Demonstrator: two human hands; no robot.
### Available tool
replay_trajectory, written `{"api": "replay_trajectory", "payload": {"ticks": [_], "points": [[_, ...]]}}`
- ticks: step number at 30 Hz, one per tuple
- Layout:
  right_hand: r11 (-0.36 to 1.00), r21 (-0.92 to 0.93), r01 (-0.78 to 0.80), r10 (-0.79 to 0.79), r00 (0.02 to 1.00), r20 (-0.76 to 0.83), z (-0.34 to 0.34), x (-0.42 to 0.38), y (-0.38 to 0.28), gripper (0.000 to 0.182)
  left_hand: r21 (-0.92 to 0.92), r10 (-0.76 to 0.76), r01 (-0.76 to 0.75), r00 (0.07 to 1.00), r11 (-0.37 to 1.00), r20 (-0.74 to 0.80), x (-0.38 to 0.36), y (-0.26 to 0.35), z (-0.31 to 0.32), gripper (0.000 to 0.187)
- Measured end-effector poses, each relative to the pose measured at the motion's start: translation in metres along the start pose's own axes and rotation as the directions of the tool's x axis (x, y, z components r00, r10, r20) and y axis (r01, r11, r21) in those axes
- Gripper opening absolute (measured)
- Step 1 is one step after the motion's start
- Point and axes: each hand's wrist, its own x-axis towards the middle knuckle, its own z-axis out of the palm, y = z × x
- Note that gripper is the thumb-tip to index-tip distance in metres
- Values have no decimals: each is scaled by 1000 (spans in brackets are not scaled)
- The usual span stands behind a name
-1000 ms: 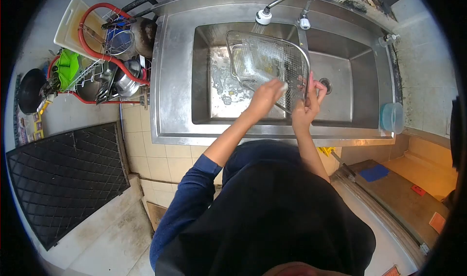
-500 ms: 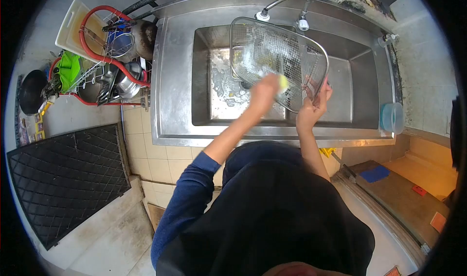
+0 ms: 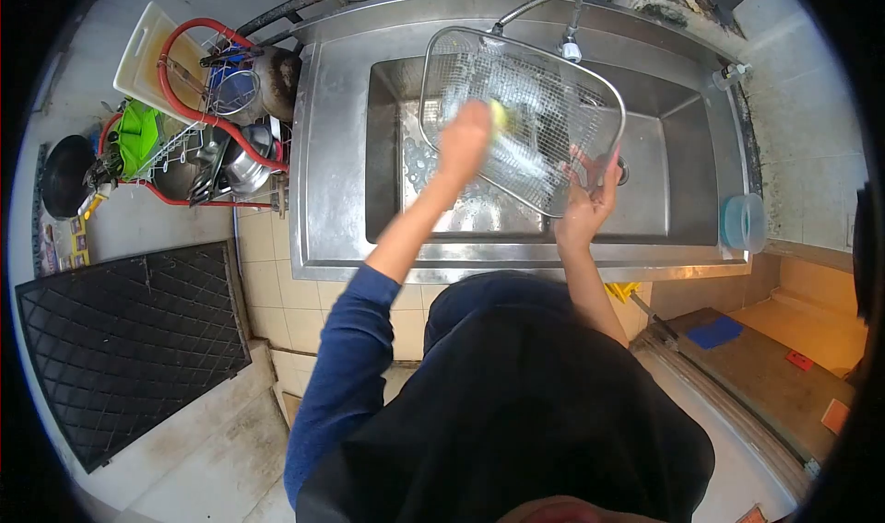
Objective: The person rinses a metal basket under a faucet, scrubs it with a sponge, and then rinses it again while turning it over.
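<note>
A wire mesh basket (image 3: 535, 168) with a thick metal rim is tilted over the double sink (image 3: 696, 154), white suds smeared on its mesh. My right hand (image 3: 588, 205) grips its near right corner, fingers closed around the rim and mesh. Pressed against the left part of the mesh, my left hand (image 3: 464, 141) is closed on a yellow-green sponge (image 3: 498, 117); motion blurs this hand a little. Foamy water spots the floor of the left basin below.
Behind the basket rises a bent metal faucet (image 3: 570, 48). A turquoise plastic tub (image 3: 742, 223) sits at the sink's right end. To the left stands a wire rack (image 3: 171, 154) holding pans and utensils, with a red hose (image 3: 161, 58) looped over it.
My left hand has moved left and up across the mesh with the sponge. The basket has shifted slightly left and its tilt has changed a little; my right hand still grips it.
</note>
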Motion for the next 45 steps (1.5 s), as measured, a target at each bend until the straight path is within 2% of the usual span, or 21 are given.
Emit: {"api": "replay_trajectory", "payload": {"ticks": [2,4,6,8,9,10,12,14,18,20,21,23,26,30,32,36,40,42,43,44,45], "points": [[995,79,-58,60,998,-21,-1,-3,-14,74,159,-3,24,992,987,-128,32,-40,-32,12],[980,163,-113,121,992,-43,1,-6,-17,75,270,264,-198,936,942,-233,55,-50,-53,16],[971,211,-115,117,993,3,3,-8,-17,73,329,323,-250,927,911,-190,70,-54,-67,20],[982,153,-111,108,994,32,2,-8,-17,73,273,606,-594,794,756,49,87,-59,-79,22],[989,91,-114,108,992,64,1,-9,-18,73,225,562,-621,780,751,276,85,-61,-88,28],[989,93,-111,105,992,68,0,-8,-19,73,229,561,-619,781,751,274,81,-68,-91,28],[979,172,-111,121,991,-51,-2,-6,-20,74,56,690,-789,566,611,450,67,-79,-94,27],[978,158,-140,143,990,-11,-5,-6,-16,75,5,688,-779,558,628,465,53,-80,-93,24],[946,204,-253,246,968,56,-5,-13,-4,75,174,605,-726,661,666,443,55,-66,-78,21],[962,154,-226,219,974,62,-4,-13,-3,75,266,371,-543,786,796,495,45,-61,-73,19],[973,112,-200,192,978,78,-5,-13,-3,74,261,369,-541,785,799,498,38,-54,-70,19],[978,92,-189,180,979,97,-8,-17,0,74,381,168,-542,712,749,682,27,-45,-68,17],[980,87,-181,171,979,106,-5,-17,0,76,382,260,-560,753,735,605,24,-51,-72,18],[971,84,-225,216,971,99,-11,-19,3,75,332,357,-628,717,704,599,23,-61,-74,19],[961,88,-261,250,960,123,-13,-22,7,75,173,570,-751,610,637,551,30,-82,-63,22],[950,87,-300,287,948,140,-7,-28,4,76,188,598,-754,624,629,503,51,-96,-64,25],[975,14,-222,220,971,97,-4,-25,2,76,349,535,-666,742,660,404,54,-83,-79,28],[953,30,-300,299,954,20,-4,-22,3,78,479,304,-407,911,778,280,57,-70,-90,27],[954,37,-297,296,955,17,-5,-21,4,78,413,242,-293,955,862,172,61,-63,-100,26],[949,56,-310,311,950,4,-7,-21,6,78,416,248,-298,953,859,172,63,-60,-108,26],[943,75,-325,327,945,-10,-10,-21,9,78,346,123,-123,992,930,23,64,-59,-115,26]]}}
